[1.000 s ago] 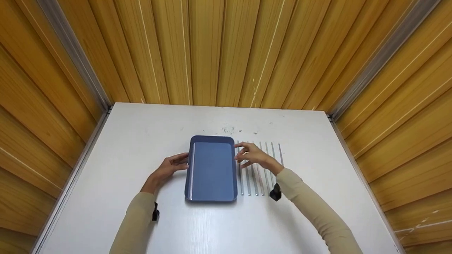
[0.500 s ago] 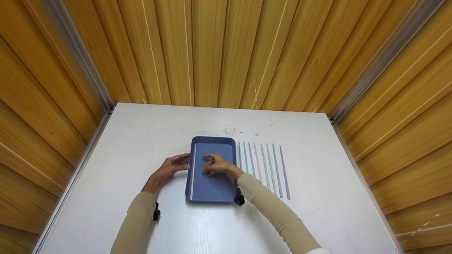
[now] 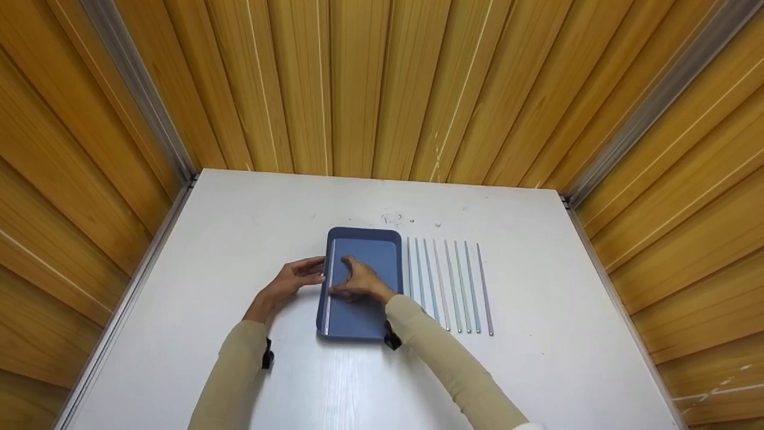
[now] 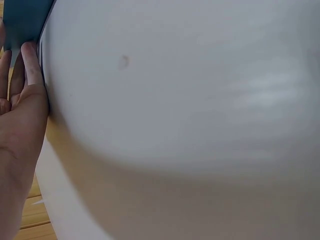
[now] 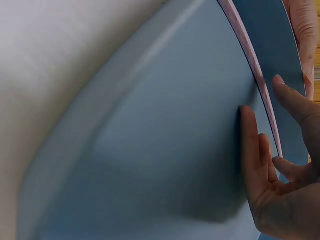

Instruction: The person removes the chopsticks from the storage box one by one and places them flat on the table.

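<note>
A blue rectangular tray (image 3: pixel 364 322) lies on the white table. Along its left inner side runs a thin pink stick (image 5: pixel 248 47), which looks pale in the head view. My left hand (image 3: pixel 289 282) rests its fingertips against the tray's outer left wall, thumb by the rim. My right hand (image 3: pixel 361 282) reaches down into the tray with its fingers spread. One fingertip is right at the stick, and in the right wrist view (image 5: pixel 282 200) fingers (image 5: pixel 295 100) lie on both sides of it. My left hand (image 4: pixel 25 100) touches the tray's wall (image 4: pixel 25 22) in the left wrist view.
Several thin pastel sticks (image 3: pixel 456 286) lie side by side, roughly parallel, on the table to the right of the tray. Wood-panelled walls (image 3: pixel 358 89) stand around the table (image 3: pixel 256 203). Small dark marks (image 3: pixel 391 219) show behind the tray.
My right hand has moved left from beside the loose sticks, over the tray and across to the stick inside it. The left hand stays at the tray's left wall.
</note>
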`<state>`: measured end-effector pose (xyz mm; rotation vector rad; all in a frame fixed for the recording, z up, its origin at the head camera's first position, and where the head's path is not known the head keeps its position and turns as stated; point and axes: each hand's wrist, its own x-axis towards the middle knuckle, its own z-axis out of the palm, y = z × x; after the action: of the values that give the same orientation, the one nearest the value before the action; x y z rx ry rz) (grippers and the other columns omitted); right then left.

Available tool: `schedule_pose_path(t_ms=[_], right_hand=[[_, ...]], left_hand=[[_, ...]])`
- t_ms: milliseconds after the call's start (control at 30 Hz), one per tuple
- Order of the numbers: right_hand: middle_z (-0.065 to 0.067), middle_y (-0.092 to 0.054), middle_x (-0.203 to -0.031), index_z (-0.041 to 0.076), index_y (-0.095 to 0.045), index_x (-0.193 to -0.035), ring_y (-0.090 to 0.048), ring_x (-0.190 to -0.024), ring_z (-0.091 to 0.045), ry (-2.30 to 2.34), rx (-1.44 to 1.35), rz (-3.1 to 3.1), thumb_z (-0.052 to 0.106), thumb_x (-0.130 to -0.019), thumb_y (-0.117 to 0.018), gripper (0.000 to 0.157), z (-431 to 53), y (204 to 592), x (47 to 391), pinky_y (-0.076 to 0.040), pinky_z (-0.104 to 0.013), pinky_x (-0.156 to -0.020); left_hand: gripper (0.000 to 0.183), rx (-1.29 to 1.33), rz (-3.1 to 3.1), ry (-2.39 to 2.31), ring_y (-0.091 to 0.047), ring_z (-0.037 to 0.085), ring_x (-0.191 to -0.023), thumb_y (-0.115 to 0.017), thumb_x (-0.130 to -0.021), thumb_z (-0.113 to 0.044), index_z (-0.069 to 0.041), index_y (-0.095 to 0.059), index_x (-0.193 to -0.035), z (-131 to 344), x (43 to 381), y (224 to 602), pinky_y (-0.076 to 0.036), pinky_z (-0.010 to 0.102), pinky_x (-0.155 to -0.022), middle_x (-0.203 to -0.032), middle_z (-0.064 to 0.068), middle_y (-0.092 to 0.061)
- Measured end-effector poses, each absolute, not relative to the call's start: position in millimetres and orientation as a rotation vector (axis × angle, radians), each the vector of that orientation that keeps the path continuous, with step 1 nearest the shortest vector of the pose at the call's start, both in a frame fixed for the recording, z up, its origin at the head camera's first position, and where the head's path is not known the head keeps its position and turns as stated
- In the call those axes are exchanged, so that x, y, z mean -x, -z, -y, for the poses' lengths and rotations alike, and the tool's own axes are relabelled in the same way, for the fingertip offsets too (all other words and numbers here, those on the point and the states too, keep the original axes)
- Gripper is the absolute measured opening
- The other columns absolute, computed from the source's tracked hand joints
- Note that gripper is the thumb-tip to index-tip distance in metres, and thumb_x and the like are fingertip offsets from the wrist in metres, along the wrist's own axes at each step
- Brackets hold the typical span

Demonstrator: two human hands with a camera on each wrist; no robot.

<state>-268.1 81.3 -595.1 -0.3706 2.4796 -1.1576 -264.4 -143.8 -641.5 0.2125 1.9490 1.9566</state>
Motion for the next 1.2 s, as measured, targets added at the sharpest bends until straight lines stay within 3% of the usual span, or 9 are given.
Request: schedule_pose_path(t_ms=[100, 200, 267, 367, 500, 600, 733, 1200], right_hand=[[-0.026, -0.063, -0.131, 0.002, -0.042, -0.151, -0.063, -0.118, -0.037, 1.001, 0.408, -2.595, 0.034, -0.077, -0.090, 0.095, -76.9, 594.8, 265.9, -0.051, -0.046, -0.107], [-0.027, -0.055, -0.143, 0.004, -0.040, -0.153, -0.057, -0.127, -0.040, 0.944, 0.396, -2.611, 0.036, -0.076, -0.091, 0.098, -74.3, 596.1, 265.3, -0.050, -0.048, -0.109], [-0.027, -0.054, -0.143, 0.005, -0.040, -0.153, -0.058, -0.125, -0.039, 0.945, 0.392, -2.601, 0.032, -0.075, -0.092, 0.097, -73.1, 595.5, 267.2, -0.055, -0.045, -0.103], [-0.027, -0.053, -0.142, 0.005, -0.040, -0.153, -0.065, -0.115, -0.039, 1.048, 0.350, -2.504, 0.019, -0.074, -0.092, 0.095, -73.3, 592.4, 269.9, -0.064, -0.041, -0.081], [-0.027, -0.056, -0.127, 0.005, -0.038, -0.155, -0.074, -0.083, -0.036, 1.222, 0.284, -2.319, -0.001, -0.073, -0.088, 0.096, -75.9, 588.8, 271.8, -0.065, -0.037, -0.062], [-0.017, -0.058, -0.101, 0.005, -0.038, -0.155, -0.069, -0.062, -0.023, 1.278, 0.272, -2.254, -0.009, -0.072, -0.084, 0.096, -79.8, 588.4, 272.7, -0.064, -0.035, -0.060], [-0.005, -0.051, -0.081, 0.007, -0.039, -0.155, -0.060, -0.055, -0.014, 1.265, 0.234, -2.235, -0.014, -0.073, -0.080, 0.094, -88.5, 588.8, 272.6, -0.064, -0.037, -0.060], [-0.007, -0.053, -0.091, 0.003, -0.030, -0.158, -0.061, -0.070, -0.019, 1.353, 0.133, -1.917, -0.019, -0.083, -0.064, 0.085, -98.3, 575.6, 282.0, -0.065, -0.042, -0.074]], left_hand=[[0.062, -0.202, -1.948, -1.954, -0.045, 0.035, -0.146, -0.074, -0.093, -0.008, -0.004, -0.051, -0.150, 143.6, 264.8, 641.0, -0.033, 0.048, -0.124, -0.154, 0.018, -0.051], [0.062, -0.209, -1.947, -1.951, -0.046, 0.035, -0.146, -0.073, -0.093, -0.007, -0.004, -0.049, -0.151, 144.3, 265.2, 641.0, -0.035, 0.047, -0.123, -0.154, 0.019, -0.051], [0.063, -0.210, -1.948, -1.945, -0.045, 0.035, -0.146, -0.073, -0.094, -0.007, -0.004, -0.049, -0.151, 145.9, 265.6, 640.0, -0.037, 0.046, -0.122, -0.155, 0.019, -0.050], [0.064, -0.206, -1.930, -1.951, -0.043, 0.035, -0.148, -0.073, -0.093, -0.007, -0.005, -0.048, -0.152, 147.8, 266.2, 638.6, -0.038, 0.043, -0.121, -0.157, 0.019, -0.048], [0.064, -0.193, -1.935, -1.953, -0.043, 0.035, -0.148, -0.074, -0.093, -0.007, -0.004, -0.048, -0.151, 148.9, 266.6, 639.1, -0.040, 0.042, -0.121, -0.157, 0.019, -0.048], [0.064, -0.179, -1.943, -1.964, -0.044, 0.036, -0.147, -0.075, -0.092, -0.007, -0.003, -0.050, -0.150, 147.7, 266.3, 641.0, -0.038, 0.044, -0.121, -0.156, 0.019, -0.049], [0.065, -0.208, -1.919, -1.958, -0.042, 0.035, -0.149, -0.076, -0.092, -0.010, -0.003, -0.048, -0.151, 141.4, 266.5, 644.3, -0.035, 0.045, -0.123, -0.157, 0.019, -0.048], [0.064, -0.172, -1.925, -1.955, -0.044, 0.034, -0.147, -0.076, -0.092, -0.011, -0.004, -0.051, -0.150, 145.2, 263.7, 639.2, -0.034, 0.047, -0.124, -0.155, 0.018, -0.051]])
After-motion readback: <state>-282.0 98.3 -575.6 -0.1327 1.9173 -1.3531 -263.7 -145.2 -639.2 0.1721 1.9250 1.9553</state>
